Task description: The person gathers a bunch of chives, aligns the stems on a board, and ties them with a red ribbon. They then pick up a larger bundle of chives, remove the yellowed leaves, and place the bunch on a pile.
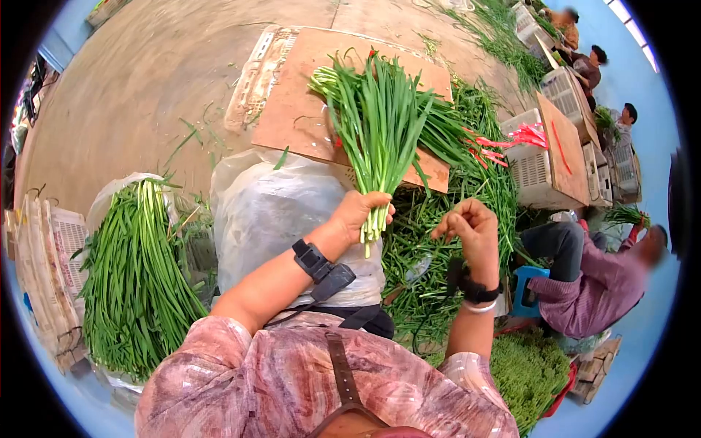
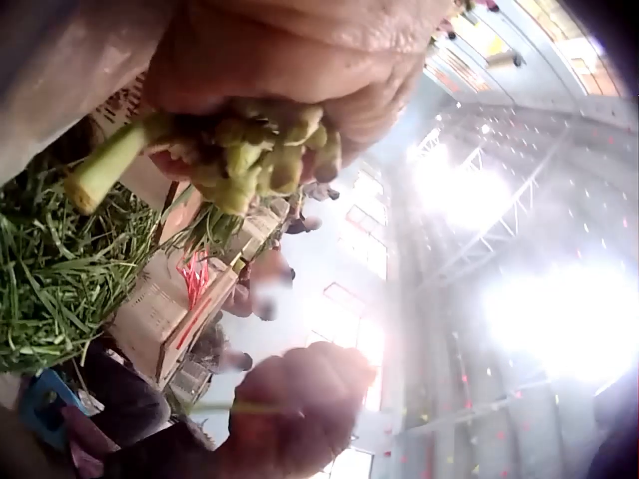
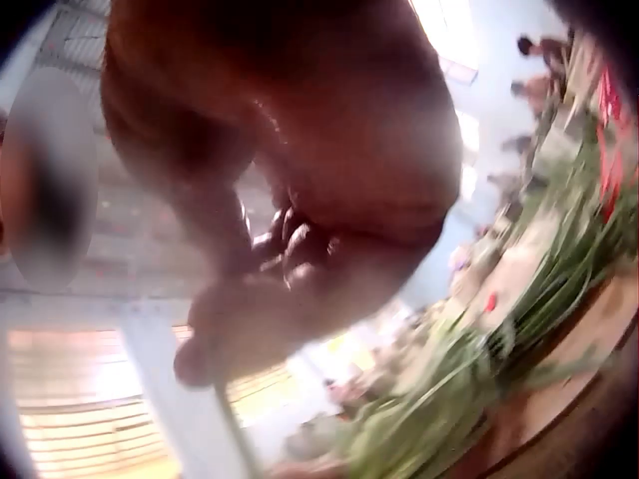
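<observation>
My left hand (image 1: 358, 213) grips a bunch of garlic chives (image 1: 380, 120) near its pale stem ends, the green leaves fanning away over a wooden board (image 1: 296, 109). In the left wrist view the cut stems (image 2: 245, 165) poke out below the curled fingers, one longer than the others. My right hand (image 1: 473, 228) is raised to the right, apart from the bunch, with bent fingers. A thin green stalk (image 2: 225, 407) sticks out from its fingertips in the left wrist view. More chives (image 1: 442, 128) lie on the board beneath the held bunch.
Clear plastic (image 1: 255, 212) covers my lap. At left stands a big heap of chives (image 1: 139, 285); loose leaves (image 1: 416, 299) pile up at right. Red ties (image 1: 529, 135) lie on a crate (image 1: 529, 171). A person in purple (image 1: 606, 292) sits close on the right, others farther back.
</observation>
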Tool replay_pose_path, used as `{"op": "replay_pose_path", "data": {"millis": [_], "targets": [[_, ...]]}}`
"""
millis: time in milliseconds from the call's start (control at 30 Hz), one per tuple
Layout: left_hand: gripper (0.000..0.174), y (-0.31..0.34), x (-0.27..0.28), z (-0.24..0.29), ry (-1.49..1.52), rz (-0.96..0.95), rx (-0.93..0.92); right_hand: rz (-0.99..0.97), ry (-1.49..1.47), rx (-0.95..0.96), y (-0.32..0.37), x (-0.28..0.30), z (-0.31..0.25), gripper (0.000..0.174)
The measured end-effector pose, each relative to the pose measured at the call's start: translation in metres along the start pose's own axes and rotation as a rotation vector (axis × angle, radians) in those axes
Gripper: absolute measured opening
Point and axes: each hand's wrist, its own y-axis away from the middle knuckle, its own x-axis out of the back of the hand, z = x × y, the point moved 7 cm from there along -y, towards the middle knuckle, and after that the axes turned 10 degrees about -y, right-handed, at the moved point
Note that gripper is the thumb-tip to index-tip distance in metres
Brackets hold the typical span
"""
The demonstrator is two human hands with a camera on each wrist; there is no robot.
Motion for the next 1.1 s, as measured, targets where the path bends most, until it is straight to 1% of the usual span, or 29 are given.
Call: {"op": "replay_pose_path", "data": {"millis": [33, 67, 100, 200, 233, 267, 300, 333, 367, 433, 467, 533, 567, 633, 667, 700, 800, 833, 933, 967, 1067, 1100], "targets": [[0.012, 0.002, -0.002, 0.001, -0.102, 0.042, -0.040, 0.094, 0.691, 0.157, -0.003, 0.031, 0.005, 0.013], [0.011, 0.004, -0.004, 0.003, -0.207, 0.083, -0.082, 0.193, 1.379, 0.318, -0.002, 0.043, 0.008, 0.016], [0.011, 0.005, -0.005, 0.005, -0.313, 0.126, -0.123, 0.299, 1.565, 0.262, 0.002, 0.043, 0.003, 0.020], [0.010, 0.007, -0.011, 0.009, -0.509, 0.233, -0.275, 0.236, 0.560, 0.104, -0.011, 0.029, 0.004, 0.022], [0.014, 0.008, -0.013, 0.009, -0.527, 0.252, -0.304, 0.161, 0.380, 0.095, -0.016, 0.008, 0.003, 0.022], [0.015, 0.010, -0.016, 0.012, -0.557, 0.255, -0.341, 0.085, 0.365, 0.099, -0.022, -0.019, -0.006, 0.019], [0.016, 0.014, -0.021, 0.017, -0.588, 0.258, -0.379, 0.040, 0.373, 0.150, -0.029, -0.035, -0.006, 0.017], [0.017, 0.017, -0.024, 0.019, -0.619, 0.261, -0.415, -0.027, 0.491, 0.258, -0.039, -0.051, -0.012, 0.017], [0.018, 0.015, -0.022, 0.016, -0.615, 0.290, -0.392, -0.097, 0.610, 0.367, -0.049, -0.067, -0.017, 0.017], [0.020, 0.011, -0.016, 0.009, -0.599, 0.350, -0.347, -0.098, 0.497, 0.219, -0.081, -0.080, -0.008, 0.017], [0.021, 0.011, -0.017, 0.009, -0.677, 0.345, -0.339, -0.098, 0.441, 0.146, -0.093, -0.082, -0.003, 0.017], [0.024, 0.009, -0.018, 0.012, -0.830, 0.334, -0.326, -0.064, 0.446, 0.134, -0.113, -0.078, -0.002, 0.016], [0.027, 0.007, -0.016, 0.011, -0.825, 0.346, -0.305, -0.051, 0.449, 0.126, -0.119, -0.078, -0.001, 0.016], [0.033, 0.004, -0.007, 0.003, -0.811, 0.374, -0.250, -0.073, 0.512, 0.157, -0.121, -0.082, 0.001, 0.021], [0.036, 0.000, -0.001, -0.002, -0.806, 0.393, -0.283, -0.080, 0.545, 0.172, -0.120, -0.083, 0.002, 0.024], [0.040, -0.004, 0.003, -0.007, -0.802, 0.408, -0.317, -0.096, 0.771, 0.309, -0.116, -0.093, -0.005, 0.030], [0.050, -0.013, 0.010, -0.018, -0.854, 0.469, -0.372, -0.035, 1.277, 0.231, -0.111, -0.110, -0.005, 0.033], [0.054, -0.014, 0.011, -0.017, -0.881, 0.494, -0.386, 0.001, 1.315, 0.236, -0.115, -0.109, -0.001, 0.033], [0.061, -0.017, 0.011, -0.019, -0.981, 0.484, -0.330, 0.058, 1.262, 0.252, -0.128, -0.097, 0.015, 0.029], [0.060, -0.017, 0.012, -0.020, -1.014, 0.498, -0.310, 0.061, 1.238, 0.241, -0.130, -0.092, 0.018, 0.024], [0.060, -0.013, 0.009, -0.014, -1.076, 0.524, -0.258, 0.069, 1.038, 0.239, -0.131, -0.080, 0.017, 0.022], [0.060, -0.008, 0.006, -0.009, -1.074, 0.527, -0.248, 0.087, 0.960, 0.273, -0.130, -0.077, 0.017, 0.019]]}}
